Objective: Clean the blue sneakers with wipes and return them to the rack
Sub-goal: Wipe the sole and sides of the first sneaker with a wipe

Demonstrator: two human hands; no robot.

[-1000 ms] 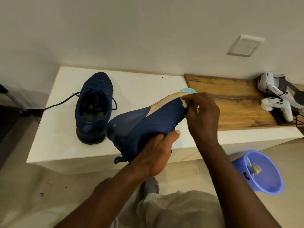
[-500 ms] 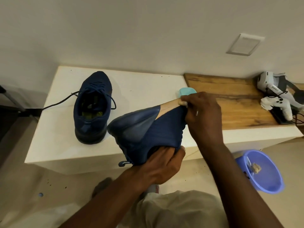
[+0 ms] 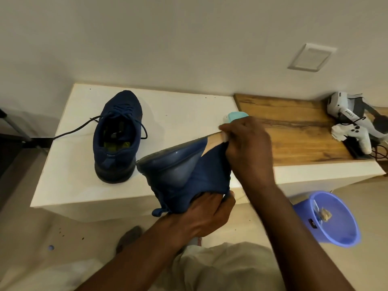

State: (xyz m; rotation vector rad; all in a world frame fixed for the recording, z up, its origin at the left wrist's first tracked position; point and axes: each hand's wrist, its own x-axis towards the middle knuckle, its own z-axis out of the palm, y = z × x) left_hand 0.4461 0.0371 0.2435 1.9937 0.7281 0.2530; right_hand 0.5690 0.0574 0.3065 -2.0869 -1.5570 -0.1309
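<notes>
Above the bench (image 3: pixel 69 181) edge, the left hand (image 3: pixel 202 215) is gripping the blue sneaker (image 3: pixel 182 171) from six o'clock; the right hand (image 3: pixel 246 152), curled, is pinching a wipe (image 3: pixel 225 138) against its sole at two o'clock.

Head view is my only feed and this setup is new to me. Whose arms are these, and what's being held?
No machine here: a person wears one wide-angle camera on the head, looking forward and down, so both arms rising from below are theirs. The left hand grips one blue sneaker from underneath, tipped on its side. The right hand pinches a small white wipe against the pale tan strip at that shoe's far end. The second sneaker stands upright on the white bench. Right of it, a wooden board carries a white headset and controller. A teal object behind the right hand is too hidden to name. A blue bin stands on the floor.
</notes>
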